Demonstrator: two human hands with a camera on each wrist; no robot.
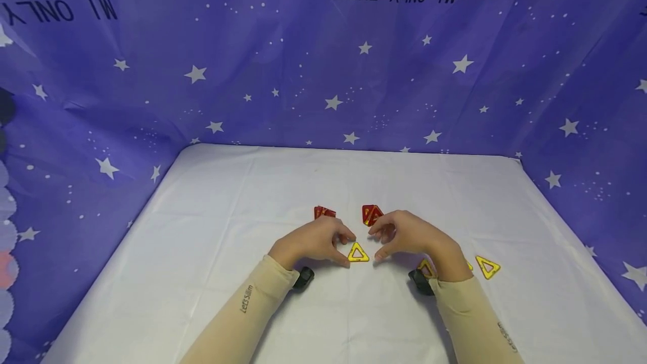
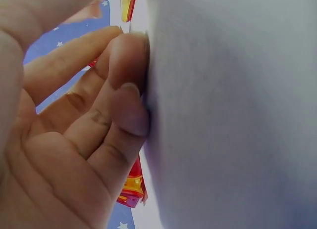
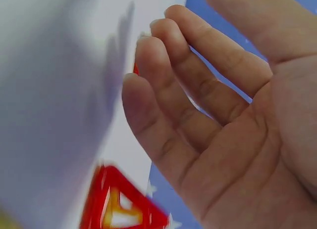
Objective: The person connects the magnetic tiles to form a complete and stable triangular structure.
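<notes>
On the white cloth between the two hands lies a yellow triangular frame tile [image 1: 358, 259]. My left hand [image 1: 315, 239] is at its left side, fingers loosely curved, the fingertips close to its edge. To the right of the tile, my right hand [image 1: 411, 233] holds nothing, its thumb and fingers apart. Red tiles [image 1: 323, 213] lie just beyond the left hand, partly covered by it. Another group of red triangular tiles [image 1: 372, 214] sits beyond the right fingertips; the right wrist view shows a red triangle [image 3: 95, 204] below the fingers.
More yellow triangles lie to the right: one [image 1: 488, 275] in plain sight, others partly hidden by the right wrist. A black wrist device [image 1: 304, 278] is on the left arm, another [image 1: 420, 283] on the right. A purple star-printed curtain [image 1: 303, 72] surrounds the table.
</notes>
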